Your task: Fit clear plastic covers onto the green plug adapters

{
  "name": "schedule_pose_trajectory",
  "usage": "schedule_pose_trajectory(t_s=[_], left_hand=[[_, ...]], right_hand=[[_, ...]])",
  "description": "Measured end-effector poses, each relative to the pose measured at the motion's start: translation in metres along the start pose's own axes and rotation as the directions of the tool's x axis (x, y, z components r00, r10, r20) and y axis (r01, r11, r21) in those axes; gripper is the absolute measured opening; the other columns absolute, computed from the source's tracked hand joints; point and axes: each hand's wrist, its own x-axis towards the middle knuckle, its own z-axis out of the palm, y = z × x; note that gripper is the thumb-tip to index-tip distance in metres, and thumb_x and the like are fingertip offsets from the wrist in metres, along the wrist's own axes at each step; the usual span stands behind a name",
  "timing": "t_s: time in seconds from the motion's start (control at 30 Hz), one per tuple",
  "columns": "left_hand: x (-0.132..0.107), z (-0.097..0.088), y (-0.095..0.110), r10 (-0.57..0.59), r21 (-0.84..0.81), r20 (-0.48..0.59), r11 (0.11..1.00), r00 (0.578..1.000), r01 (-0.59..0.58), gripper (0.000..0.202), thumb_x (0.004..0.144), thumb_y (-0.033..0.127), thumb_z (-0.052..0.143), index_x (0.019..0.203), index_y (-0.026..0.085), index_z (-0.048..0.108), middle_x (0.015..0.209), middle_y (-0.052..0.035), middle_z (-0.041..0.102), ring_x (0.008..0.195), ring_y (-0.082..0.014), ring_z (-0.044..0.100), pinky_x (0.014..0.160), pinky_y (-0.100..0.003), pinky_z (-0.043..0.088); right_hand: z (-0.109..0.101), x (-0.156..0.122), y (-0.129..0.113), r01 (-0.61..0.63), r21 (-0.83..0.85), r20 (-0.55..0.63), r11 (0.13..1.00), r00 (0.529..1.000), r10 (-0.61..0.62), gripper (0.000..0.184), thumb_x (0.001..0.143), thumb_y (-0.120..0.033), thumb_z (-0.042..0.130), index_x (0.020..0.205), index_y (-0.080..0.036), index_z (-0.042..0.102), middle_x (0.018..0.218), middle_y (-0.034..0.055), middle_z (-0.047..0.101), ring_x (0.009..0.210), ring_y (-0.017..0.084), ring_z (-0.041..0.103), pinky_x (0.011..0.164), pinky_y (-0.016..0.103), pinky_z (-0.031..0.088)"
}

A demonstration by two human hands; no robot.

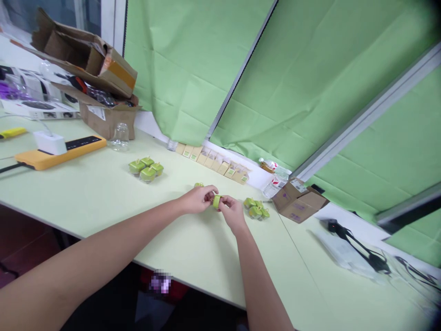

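No legible text: purple print (296,216) on right carton (299,202), labels (276,182) on bottles (271,189), sticker (97,112) on left box (109,123) all too blurred.

A tub (216,201) between left hand (198,199) and right hand (234,214), over the table (193,243); on the table, a left tub cluster (148,174) and a right tub cluster (255,211) (the latter nearer the hands); behind, a carton row (224,168); far left, a power strip (74,154) before stacked boxes (107,122).

Background clutter, both ends

Left of tabletop (182,248): orange power strip (62,158), white adapter (51,143) on it, yellow-and-black item (13,133) nearby. Clear jar (120,138) just beside stacked open cartons (107,122). Right: clear bottles (274,185) by brown box (296,202); black cables (370,257), clear plastic (339,250). Green curtain (296,87) behind.
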Motion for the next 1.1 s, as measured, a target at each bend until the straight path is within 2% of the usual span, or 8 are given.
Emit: schedule_pose_trajectory(t_s=[0.13, 0.33, 0.47, 0.57, 0.67, 0.77, 0.93, 1.1], left_hand=[[0.001, -0.002, -0.009, -0.038, -0.081, -0.005, 0.996, 0.999, 0.037, 0.027, 0.077, 0.020, 0.060, 0.103, 0.018, 0.062, 0.087, -0.0045, 0.068, 0.077, -0.0149, 0.064, 0.071, -0.027, 0.051], [0.007, 0.002, -0.026, -0.153, -0.287, -0.006, 0.947, 0.988, 0.145, 0.016, 0.077, 0.028, 0.066, 0.085, 0.013, 0.065, 0.069, -0.0028, 0.065, 0.062, -0.0125, 0.060, 0.065, -0.027, 0.051], [0.009, 0.005, -0.026, -0.184, -0.375, 0.018, 0.910, 0.983, 0.177, 0.019, 0.074, 0.029, 0.069, 0.083, 0.013, 0.064, 0.067, -0.0026, 0.065, 0.059, -0.0118, 0.059, 0.064, -0.028, 0.050], [0.007, 0.004, -0.020, -0.190, -0.396, 0.038, 0.899, 0.981, 0.189, 0.023, 0.074, 0.026, 0.068, 0.093, 0.013, 0.063, 0.069, -0.0022, 0.065, 0.060, -0.0118, 0.060, 0.066, -0.028, 0.050], [0.001, 0.003, -0.010, -0.164, -0.336, 0.033, 0.927, 0.986, 0.165, 0.050, 0.072, 0.022, 0.068, 0.120, 0.017, 0.055, 0.091, -0.0047, 0.065, 0.066, -0.0112, 0.062, 0.067, -0.027, 0.051], [-0.005, 0.002, 0.003, -0.099, -0.138, 0.044, 0.985, 0.994, 0.105, 0.068, 0.072, 0.025, 0.069, 0.137, 0.025, 0.045, 0.110, -0.0077, 0.061, 0.073, -0.0125, 0.062, 0.068, -0.027, 0.051], [-0.007, 0.002, 0.014, 0.022, 0.201, 0.038, 0.979, 0.999, -0.029, 0.049, 0.074, 0.025, 0.065, 0.123, 0.025, 0.060, 0.111, -0.0068, 0.065, 0.093, -0.0209, 0.060, 0.081, -0.031, 0.048], [-0.004, 0.001, 0.013, 0.046, 0.198, 0.073, 0.978, 0.996, -0.060, 0.038, 0.078, 0.020, 0.058, 0.115, 0.026, 0.061, 0.103, -0.0015, 0.068, 0.088, -0.0176, 0.061, 0.078, -0.028, 0.045]], right_hand=[[0.000, 0.000, -0.001, 0.005, -0.001, -0.009, 1.000, 1.000, -0.005, 0.018, 0.068, -0.034, 0.071, 0.074, -0.018, 0.066, 0.074, 0.0024, 0.063, 0.069, 0.015, 0.056, 0.064, 0.029, 0.049], [-0.001, 0.001, 0.000, 0.018, -0.001, -0.009, 1.000, 1.000, -0.018, 0.016, 0.069, -0.033, 0.068, 0.074, -0.018, 0.063, 0.075, 0.0014, 0.061, 0.069, 0.015, 0.055, 0.065, 0.029, 0.050], [0.001, 0.000, 0.001, 0.011, 0.002, -0.004, 1.000, 1.000, -0.011, 0.014, 0.070, -0.031, 0.065, 0.072, -0.019, 0.058, 0.074, 0.0009, 0.059, 0.069, 0.015, 0.055, 0.065, 0.029, 0.050], [0.003, 0.001, 0.002, 0.003, 0.003, -0.013, 1.000, 1.000, -0.003, 0.012, 0.069, -0.030, 0.062, 0.071, -0.019, 0.056, 0.071, 0.0001, 0.058, 0.067, 0.015, 0.054, 0.064, 0.029, 0.051], [0.003, 0.001, 0.005, 0.019, -0.026, -0.024, 0.999, 1.000, -0.019, 0.010, 0.069, -0.028, 0.058, 0.071, -0.020, 0.054, 0.071, -0.0002, 0.058, 0.065, 0.015, 0.054, 0.062, 0.028, 0.050], [0.004, 0.001, 0.009, 0.081, -0.120, -0.032, 0.990, 0.996, -0.085, 0.006, 0.071, -0.026, 0.055, 0.072, -0.020, 0.054, 0.073, 0.0001, 0.059, 0.065, 0.015, 0.054, 0.060, 0.027, 0.048], [0.009, -0.001, 0.011, 0.204, -0.241, 0.003, 0.949, 0.978, -0.209, 0.004, 0.075, -0.024, 0.054, 0.075, -0.021, 0.054, 0.077, 0.0007, 0.059, 0.070, 0.015, 0.056, 0.062, 0.026, 0.047], [0.011, -0.002, 0.008, 0.225, -0.217, 0.003, 0.950, 0.973, -0.230, 0.006, 0.078, -0.026, 0.053, 0.076, -0.021, 0.055, 0.080, 0.0009, 0.059, 0.074, 0.016, 0.057, 0.064, 0.026, 0.049]])
